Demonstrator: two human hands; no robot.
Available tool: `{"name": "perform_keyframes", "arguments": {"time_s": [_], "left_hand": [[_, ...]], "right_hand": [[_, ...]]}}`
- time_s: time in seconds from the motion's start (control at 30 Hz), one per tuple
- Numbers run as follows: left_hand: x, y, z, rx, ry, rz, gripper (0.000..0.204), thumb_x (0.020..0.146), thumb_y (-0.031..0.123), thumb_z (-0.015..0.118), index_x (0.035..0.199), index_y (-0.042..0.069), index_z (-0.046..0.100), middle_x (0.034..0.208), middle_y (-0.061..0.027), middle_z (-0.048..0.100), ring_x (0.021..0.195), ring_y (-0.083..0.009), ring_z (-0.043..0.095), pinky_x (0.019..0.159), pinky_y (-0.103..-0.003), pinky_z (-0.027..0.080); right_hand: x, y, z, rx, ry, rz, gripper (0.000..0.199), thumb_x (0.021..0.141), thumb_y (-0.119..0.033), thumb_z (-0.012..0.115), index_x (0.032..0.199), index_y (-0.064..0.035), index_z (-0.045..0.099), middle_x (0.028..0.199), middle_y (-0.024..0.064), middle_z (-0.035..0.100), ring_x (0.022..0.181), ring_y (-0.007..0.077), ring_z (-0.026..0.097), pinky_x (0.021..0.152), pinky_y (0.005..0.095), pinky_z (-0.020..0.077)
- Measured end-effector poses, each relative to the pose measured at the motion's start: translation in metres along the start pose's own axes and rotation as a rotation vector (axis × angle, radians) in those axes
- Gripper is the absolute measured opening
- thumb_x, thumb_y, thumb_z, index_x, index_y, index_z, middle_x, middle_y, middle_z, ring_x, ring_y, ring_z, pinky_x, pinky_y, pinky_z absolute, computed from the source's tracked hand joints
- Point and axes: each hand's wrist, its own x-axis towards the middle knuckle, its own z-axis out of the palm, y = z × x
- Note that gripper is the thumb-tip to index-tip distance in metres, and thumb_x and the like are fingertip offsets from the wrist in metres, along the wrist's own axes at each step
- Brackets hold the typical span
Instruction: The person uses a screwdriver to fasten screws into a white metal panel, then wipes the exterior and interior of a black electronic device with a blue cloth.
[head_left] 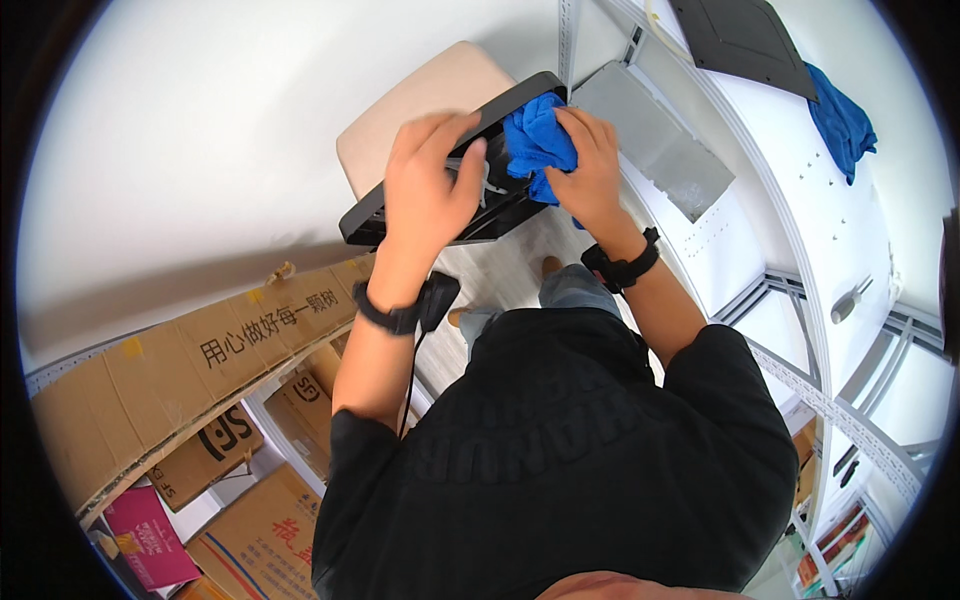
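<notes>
My left hand (430,175) grips a flat black device (500,205), like a thin panel or case, held up in front of me over a beige stool (420,100). My right hand (590,165) presses a crumpled blue cloth (535,140) against the upper right part of that black device. Both wrists wear black straps, and a black cable runs down from the left one.
A white metal shelf rack (800,200) stands to my right, with a grey metal plate (655,140), a dark flat panel (745,40) and another blue cloth (840,120) on it. Brown cardboard boxes (200,370) are stacked at my left. A white wall (250,120) is ahead.
</notes>
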Motion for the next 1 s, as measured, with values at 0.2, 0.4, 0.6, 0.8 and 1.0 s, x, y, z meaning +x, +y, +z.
{"name": "perform_keyframes", "arguments": {"time_s": [0.2, 0.4, 0.6, 0.8, 1.0], "left_hand": [[0.019, -0.005, 0.058, 0.147, -0.002, 0.014, 0.037, 0.078, 0.01, 0.066, 0.114, 0.001, 0.063, 0.109, -0.0157, 0.06, 0.1, -0.0345, 0.053, 0.089, -0.04, 0.044], [0.011, -0.005, 0.067, 0.172, 0.026, 0.041, 0.039, 0.074, 0.007, 0.066, 0.113, 0.003, 0.065, 0.102, -0.0103, 0.06, 0.09, -0.0296, 0.052, 0.083, -0.038, 0.044], [0.016, -0.013, 0.065, 0.149, 0.022, 0.034, 0.04, 0.071, 0.002, 0.063, 0.111, 0.004, 0.067, 0.102, -0.0102, 0.06, 0.093, -0.0297, 0.052, 0.084, -0.038, 0.044], [0.013, -0.017, 0.067, 0.102, 0.048, 0.041, 0.043, 0.066, 0.0, 0.06, 0.108, 0.004, 0.068, 0.1, -0.0078, 0.059, 0.089, -0.0288, 0.052, 0.078, -0.039, 0.043], [0.016, -0.013, 0.064, 0.106, -0.003, -0.002, 0.043, 0.069, -0.002, 0.061, 0.11, 0.004, 0.067, 0.104, -0.0104, 0.06, 0.095, -0.0299, 0.053, 0.086, -0.037, 0.045]], "right_hand": [[0.004, 0.0, 0.008, -0.077, 0.057, 0.033, 0.067, 0.055, -0.003, 0.072, 0.121, -0.0063, 0.058, 0.116, 0.0115, 0.056, 0.102, 0.0354, 0.052, 0.087, 0.0421, 0.0467], [-0.001, 0.008, 0.023, -0.138, 0.06, 0.118, 0.067, 0.057, -0.004, 0.072, 0.123, -0.0035, 0.056, 0.113, 0.0128, 0.052, 0.102, 0.0359, 0.051, 0.085, 0.0427, 0.0469], [-0.014, 0.023, 0.042, -0.1, 0.013, 0.242, 0.062, 0.061, -0.004, 0.07, 0.121, 0.0013, 0.055, 0.111, 0.016, 0.051, 0.104, 0.0365, 0.049, 0.089, 0.0429, 0.0443], [-0.01, 0.024, 0.038, -0.036, 0.026, 0.219, 0.061, 0.062, -0.004, 0.07, 0.121, 0.0022, 0.055, 0.111, 0.0167, 0.051, 0.105, 0.0373, 0.049, 0.091, 0.0424, 0.0432], [-0.021, 0.034, 0.044, -0.121, -0.035, 0.25, 0.062, 0.063, -0.004, 0.071, 0.123, 0.0015, 0.055, 0.111, 0.0167, 0.051, 0.104, 0.0371, 0.049, 0.09, 0.0419, 0.0439]]}}
